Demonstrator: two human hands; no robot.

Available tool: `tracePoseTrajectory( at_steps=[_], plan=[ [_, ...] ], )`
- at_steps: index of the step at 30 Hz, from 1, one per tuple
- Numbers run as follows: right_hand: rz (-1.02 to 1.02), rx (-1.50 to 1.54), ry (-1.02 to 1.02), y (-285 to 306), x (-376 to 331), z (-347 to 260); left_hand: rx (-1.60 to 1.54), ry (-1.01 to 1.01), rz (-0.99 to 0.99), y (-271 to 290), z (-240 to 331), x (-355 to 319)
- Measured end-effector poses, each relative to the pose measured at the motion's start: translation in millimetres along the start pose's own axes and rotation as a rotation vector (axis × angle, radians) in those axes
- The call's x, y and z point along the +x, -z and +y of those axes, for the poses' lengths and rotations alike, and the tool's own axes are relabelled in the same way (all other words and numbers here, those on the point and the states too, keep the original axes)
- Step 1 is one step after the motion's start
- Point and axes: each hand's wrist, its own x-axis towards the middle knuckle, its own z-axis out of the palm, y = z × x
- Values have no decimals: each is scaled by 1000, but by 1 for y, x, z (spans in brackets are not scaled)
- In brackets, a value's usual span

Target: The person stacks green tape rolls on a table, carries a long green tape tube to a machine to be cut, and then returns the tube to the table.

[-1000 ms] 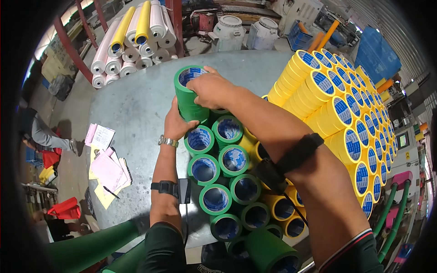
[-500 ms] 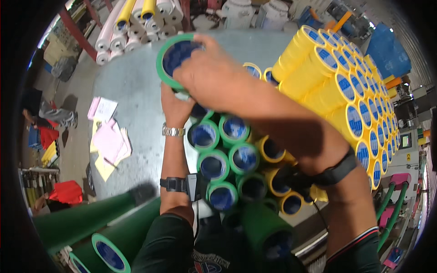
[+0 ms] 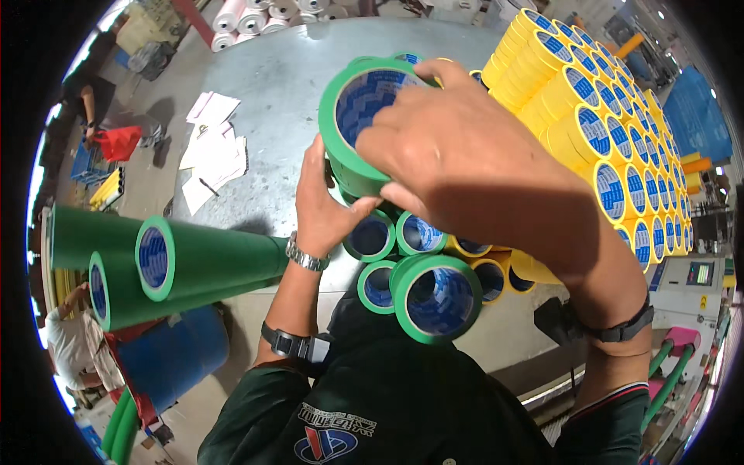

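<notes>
Head view is showing a green tape roll being gripped by both hands above the grey table: the right hand is wrapping over its top, the left hand is cupping its near side. Just below it, more green rolls are standing; beside it, stacked yellow rolls are filling the table's right edge.

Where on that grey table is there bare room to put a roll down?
The grey table lies bare between the loose papers at left and the yellow roll stack at right, up to the white rolls. It is crowded near the person: both hands grip a green roll over packed green rolls.
</notes>
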Motion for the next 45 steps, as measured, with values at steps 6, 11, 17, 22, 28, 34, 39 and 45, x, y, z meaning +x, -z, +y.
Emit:
tracePoseTrajectory(
  at_steps=[6, 11, 17, 22, 28, 34, 39, 45],
  plan=[
    [-23, 107, 1, 9, -14, -45, 99, 145, -62, 11, 29, -55],
    [-43, 165, -6, 14, -19, -56, 104, 126, 5, 23, 45, -69],
    [136, 128, 15, 46, -22, -77, 124, 55, 50, 50, 76, -63],
    [124, 83, -32, 101, -25, -92, 26, -22, -45, 64, 118, -56],
    [28, 44, -127, 97, -26, -98, 12, -140, -78, 56, 106, -48],
    [43, 150, -139, 26, -8, -72, 7, -79, -24, 37, 43, -53],
    [-401, 167, -333, -40, -12, -47, 222, 202, -283, 4, 9, -66],
    [-664, 75, -391, -56, 5, -50, -53, 93, -122, -10, 6, -65]
  ],
)
